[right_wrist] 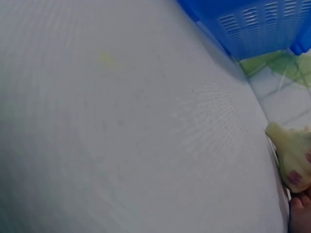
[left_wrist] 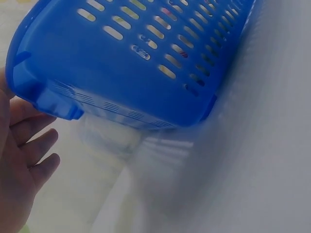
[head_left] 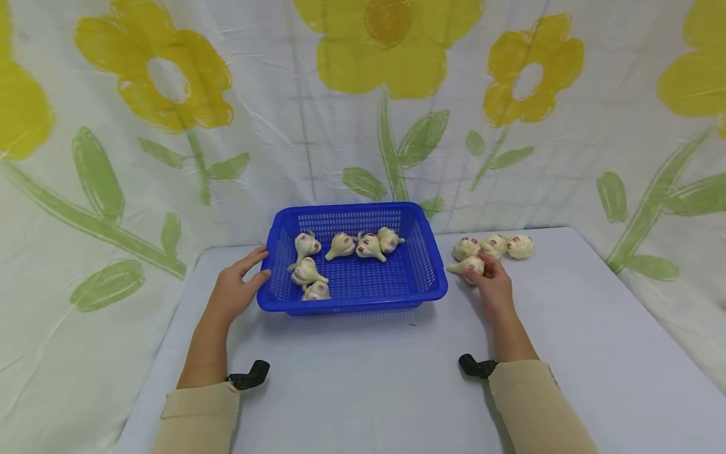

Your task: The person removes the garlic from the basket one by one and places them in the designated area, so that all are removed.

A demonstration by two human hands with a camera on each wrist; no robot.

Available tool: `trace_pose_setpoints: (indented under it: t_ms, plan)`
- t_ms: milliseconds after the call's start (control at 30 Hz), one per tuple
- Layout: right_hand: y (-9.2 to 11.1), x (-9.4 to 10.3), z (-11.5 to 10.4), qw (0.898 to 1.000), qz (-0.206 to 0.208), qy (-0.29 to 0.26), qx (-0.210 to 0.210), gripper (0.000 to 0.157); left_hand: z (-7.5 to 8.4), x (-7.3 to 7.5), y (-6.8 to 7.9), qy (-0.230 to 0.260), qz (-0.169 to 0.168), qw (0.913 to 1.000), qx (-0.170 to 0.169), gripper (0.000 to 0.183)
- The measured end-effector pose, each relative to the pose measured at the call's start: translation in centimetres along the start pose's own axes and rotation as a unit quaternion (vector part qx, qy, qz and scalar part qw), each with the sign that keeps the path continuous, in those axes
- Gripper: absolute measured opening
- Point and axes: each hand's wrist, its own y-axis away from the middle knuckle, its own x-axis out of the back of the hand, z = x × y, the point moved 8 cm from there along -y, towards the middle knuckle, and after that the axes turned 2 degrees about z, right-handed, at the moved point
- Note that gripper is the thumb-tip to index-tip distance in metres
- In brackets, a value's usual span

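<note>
Toward the far right corner of the tabletop (head_left: 363,384): a garlic bulb (head_left: 472,267), pinched between the thumb and fingers of my right hand (head_left: 495,287); its neck points left.
Bulb, hidden parts: my fingers cover its right side; in the right wrist view the border cuts it off, and only a sliver of my hand enters at the lower corner. Whether its underside touches the cloth I cannot tell.
Bulb and fingers: it lies at the tips, on the side toward the blue basket (head_left: 363,304), apart from that basket's right rim.
Loose bulbs: three, just beyond my right fingertips, in a row (head_left: 493,245) near the far edge; the held one overlaps the leftmost from my viewpoint.
Basket: at the middle of the far edge, part of which it conceals.
Basket contents: six bulbs, three along the left wall and three (head_left: 368,246) toward the back; the front wall partly hides the nearest (head_left: 316,291).
Left hand (head_left: 238,287): fingers relaxed at the basket's left rim, holding nothing within them; in the left wrist view the palm is cut off and a fingertip disappears behind the rim.
Near edge: outside the head view, below my sleeves (head_left: 198,416).
</note>
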Motion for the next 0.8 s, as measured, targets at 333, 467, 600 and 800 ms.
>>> trace_pose_setpoints:
  t_ms: [333, 467, 600, 800]
  plan:
    - [-0.2, 0.0, 0.3, 1.0, -0.001, 0.018, -0.01, 0.065, -0.1, -0.2, 0.0, 0.017, -0.021, 0.9996, -0.009, 0.05]
    - [-0.3, 0.1, 0.4, 1.0, -0.001, 0.015, -0.008, 0.065, 0.0, -0.4, -0.2, 0.05, -0.025, 0.9984, -0.004, 0.05]
    - [-0.4, 0.1, 0.3, 1.0, -0.003, 0.013, -0.004, 0.065, -0.1, -0.3, -0.4, 0.067, -0.017, 0.9976, 0.008, 0.05]
    - [-0.3, 0.1, 0.2, 1.0, -0.003, 0.017, 0.005, 0.064, -1.0, -0.3, -0.4, 0.131, -0.008, 0.9896, 0.058, 0.054]
